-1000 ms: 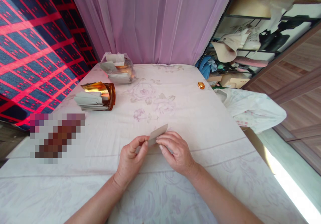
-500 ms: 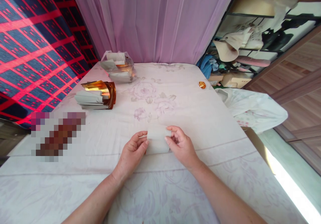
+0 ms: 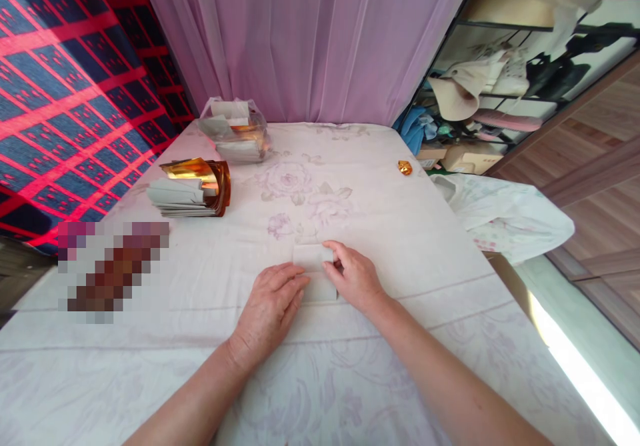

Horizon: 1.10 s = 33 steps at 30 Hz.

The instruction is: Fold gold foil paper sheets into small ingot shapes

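Note:
A small pale grey sheet of paper point(image 3: 320, 289) lies on the cloth in front of me, with a crease running across it. My left hand point(image 3: 274, 297) rests palm down at the paper's left edge, its fingers laid flat and close together. At the upper right edge, my right hand point(image 3: 353, 273) pinches the paper between thumb and fingers. Farther off to the left stands a folded stack of grey-backed sheets with shiny gold faces point(image 3: 193, 193). Behind it, a clear plastic bag point(image 3: 235, 133) contains similar sheets.
A small folded gold piece point(image 3: 405, 167) sits near the table's right edge. The flowered tablecloth point(image 3: 400, 233) covers the table. A blurred-out item point(image 3: 117, 266) lies at left. Beyond the right edge are a white bag point(image 3: 515, 216) and a shelf with shoes and hats point(image 3: 455, 93).
My left hand has gone from pinching the paper's left edge to lying flat on it. My right hand has shifted slightly up and left, and a crease now shows across the paper.

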{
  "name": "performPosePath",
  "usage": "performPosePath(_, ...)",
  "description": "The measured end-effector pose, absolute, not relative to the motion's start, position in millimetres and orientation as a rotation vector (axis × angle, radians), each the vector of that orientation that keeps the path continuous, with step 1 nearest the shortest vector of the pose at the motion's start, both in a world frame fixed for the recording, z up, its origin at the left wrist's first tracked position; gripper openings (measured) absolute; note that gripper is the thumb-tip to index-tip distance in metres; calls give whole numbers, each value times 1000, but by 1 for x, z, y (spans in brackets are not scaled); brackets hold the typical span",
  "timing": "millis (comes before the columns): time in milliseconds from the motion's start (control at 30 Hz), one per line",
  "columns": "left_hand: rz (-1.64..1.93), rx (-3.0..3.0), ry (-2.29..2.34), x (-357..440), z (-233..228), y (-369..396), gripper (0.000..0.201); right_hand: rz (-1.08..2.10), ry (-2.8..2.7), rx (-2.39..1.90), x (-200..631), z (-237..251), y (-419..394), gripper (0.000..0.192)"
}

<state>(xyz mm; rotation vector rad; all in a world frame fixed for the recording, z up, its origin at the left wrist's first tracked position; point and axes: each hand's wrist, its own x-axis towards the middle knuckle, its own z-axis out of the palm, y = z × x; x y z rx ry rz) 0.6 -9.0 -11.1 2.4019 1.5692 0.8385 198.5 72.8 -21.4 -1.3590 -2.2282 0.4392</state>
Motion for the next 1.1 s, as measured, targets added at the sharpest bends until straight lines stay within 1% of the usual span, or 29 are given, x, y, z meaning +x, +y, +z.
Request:
performPosePath(133, 526, 2503, 1593, 0, -13, -8, 38, 429, -2287, -1303, 196, -21, 85, 37)
performPosePath(267, 408, 2527, 1644, 1, -19, -9, 48, 397, -2218, -1283, 194, -27, 90, 39)
performPosePath(367, 392, 2545, 1678, 2, -21, -10, 51, 335, -2119, -1287, 193, -31, 88, 38)
performPosePath(467, 383, 2557, 1694, 4, -21, -10, 51, 280, -2072, -1219, 194, -28, 84, 25)
performPosePath(567, 370, 2565, 1704, 4, -21, -11, 51, 298, -2108, -1127, 194, -25, 79, 14)
performPosePath(733, 358, 2562, 1716, 4, -21, -12, 52, 346, -2299, -1093, 192, -22, 77, 13)
performPosePath(933, 367, 2599, 1705, 4, -21, -12, 55, 367, -2335, -1261, 184, -18, 76, 10)
performPosePath(1033, 365, 2609, 1704, 4, -21, -13, 58, 361, -2328, -1356, 179, -16, 76, 14)
performPosePath(1100, 367, 2598, 1712, 4, -21, -13, 57, 358, -2331, -1395, 179, -15, 76, 12)
